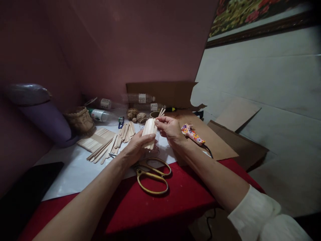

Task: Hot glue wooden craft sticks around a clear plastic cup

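Upright craft sticks (pixel 148 129) stand side by side in a curved row, tilted a little, in front of me. My left hand (pixel 136 147) is wrapped round the row from the left, its thumb across the lower front. At the upper right edge, my right hand (pixel 170 129) pinches a craft stick between thumb and fingertips. Whatever backs the row is mostly hidden. Large scissors (pixel 152 192) with yellowish handles lie just below my hands, their blades partly under my left wrist. Loose craft sticks (pixel 122 135) are spread to the left, beside a banded bundle (pixel 96 140).
A flower-patterned glue gun (pixel 193 134) rests on cardboard (pixel 215 144) at the right, its cord trailing down. Twine balls (pixel 132 114), plastic bottles (pixel 100 115) and a brown pot (pixel 80 121) stand behind. A purple cylindrical thing (pixel 46 117) is far left.
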Demonstrator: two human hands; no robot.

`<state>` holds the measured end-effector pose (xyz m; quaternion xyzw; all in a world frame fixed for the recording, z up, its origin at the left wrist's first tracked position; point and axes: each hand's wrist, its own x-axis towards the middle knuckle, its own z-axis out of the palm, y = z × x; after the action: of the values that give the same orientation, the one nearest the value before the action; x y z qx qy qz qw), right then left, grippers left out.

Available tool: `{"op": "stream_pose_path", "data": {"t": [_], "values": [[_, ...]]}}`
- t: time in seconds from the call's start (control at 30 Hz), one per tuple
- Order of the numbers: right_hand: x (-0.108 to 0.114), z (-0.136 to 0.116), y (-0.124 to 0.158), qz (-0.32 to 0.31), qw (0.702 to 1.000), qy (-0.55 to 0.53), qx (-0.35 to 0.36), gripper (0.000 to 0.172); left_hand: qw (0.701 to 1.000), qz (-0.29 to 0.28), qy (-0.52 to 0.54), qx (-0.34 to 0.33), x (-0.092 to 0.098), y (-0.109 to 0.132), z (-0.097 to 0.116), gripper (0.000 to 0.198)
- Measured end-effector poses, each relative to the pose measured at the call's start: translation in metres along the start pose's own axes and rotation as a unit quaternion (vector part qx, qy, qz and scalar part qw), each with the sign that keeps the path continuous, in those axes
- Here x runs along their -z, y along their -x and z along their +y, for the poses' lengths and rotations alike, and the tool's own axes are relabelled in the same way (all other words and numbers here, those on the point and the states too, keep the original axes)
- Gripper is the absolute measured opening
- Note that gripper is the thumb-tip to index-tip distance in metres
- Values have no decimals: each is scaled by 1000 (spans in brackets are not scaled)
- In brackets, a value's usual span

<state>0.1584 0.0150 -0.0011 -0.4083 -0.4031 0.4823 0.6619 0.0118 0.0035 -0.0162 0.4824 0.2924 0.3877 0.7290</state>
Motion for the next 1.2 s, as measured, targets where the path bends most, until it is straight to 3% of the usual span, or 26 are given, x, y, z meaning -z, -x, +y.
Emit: {"op": "stream_pose_path", "data": {"t": [1.2], "values": [[-6,-6,6,35,999,-22,-5,25,1000,11,10,-2,-5,-1,-1,53]]}}
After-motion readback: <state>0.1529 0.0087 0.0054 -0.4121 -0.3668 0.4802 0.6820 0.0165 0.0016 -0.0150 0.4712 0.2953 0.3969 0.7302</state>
